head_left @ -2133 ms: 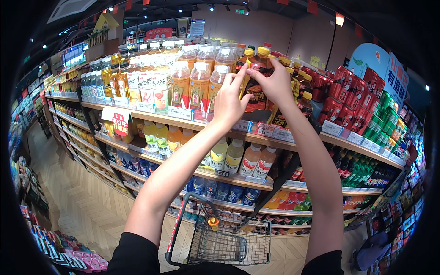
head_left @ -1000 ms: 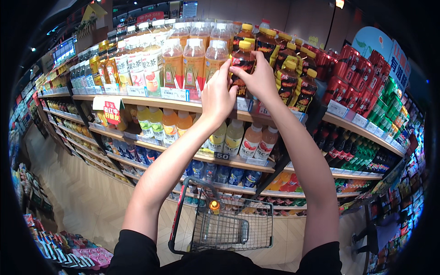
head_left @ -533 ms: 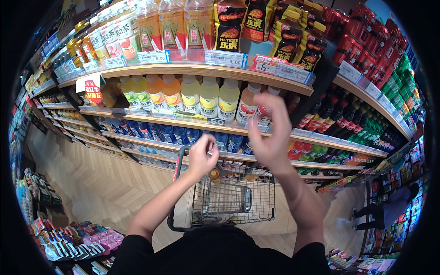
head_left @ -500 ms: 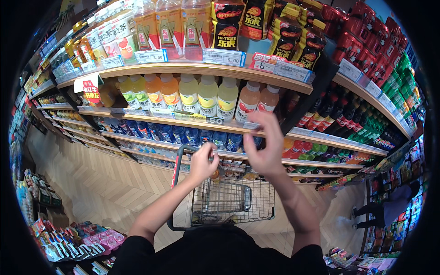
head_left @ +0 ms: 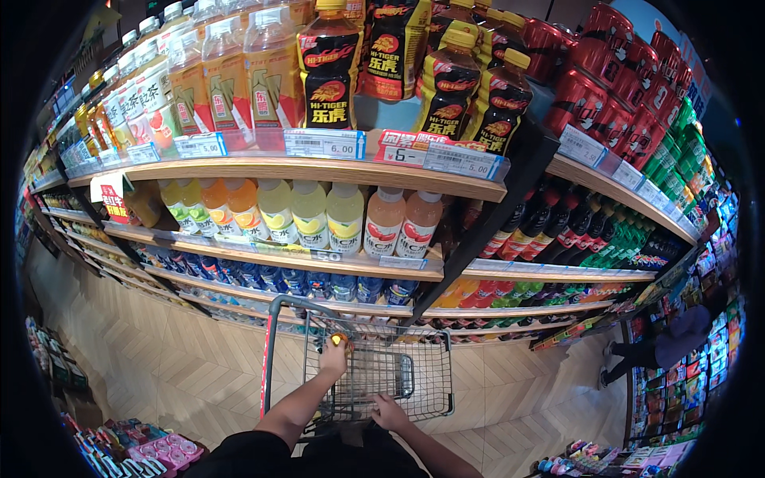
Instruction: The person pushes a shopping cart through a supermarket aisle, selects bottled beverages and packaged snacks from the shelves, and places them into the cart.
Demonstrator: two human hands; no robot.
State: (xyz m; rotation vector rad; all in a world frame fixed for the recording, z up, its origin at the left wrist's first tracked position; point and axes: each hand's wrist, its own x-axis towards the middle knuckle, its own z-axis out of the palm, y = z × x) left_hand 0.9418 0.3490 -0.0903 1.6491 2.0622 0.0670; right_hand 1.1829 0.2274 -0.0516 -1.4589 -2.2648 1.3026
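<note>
A wire shopping cart [head_left: 451, 374] stands below me, its grey-and-red handle [head_left: 268, 350] on the left. Over the basket's left part, my left hand [head_left: 331, 363] is closed around a small bottle [head_left: 339, 340] with a yellow cap; my fingers hide part of it, and its contents look amber. At the near side of the basket is my right hand [head_left: 390, 413], fingers loosely bent and slightly apart with nothing seen in them. Whether it touches the wire cannot be made out.
Drink shelves curve across the front, with dark yellow-capped bottles [head_left: 328, 76] on top and pale juice bottles [head_left: 307, 213] below. Red can packs [head_left: 594, 88] are stacked at the right. A person in dark clothes [head_left: 665, 342] stands far right. Pink packages [head_left: 171, 450] lie lower left.
Both hands have come down from before the shelves to the cart, and the left now holds the yellow-capped bottle. The shelf goods have shifted left in view.
</note>
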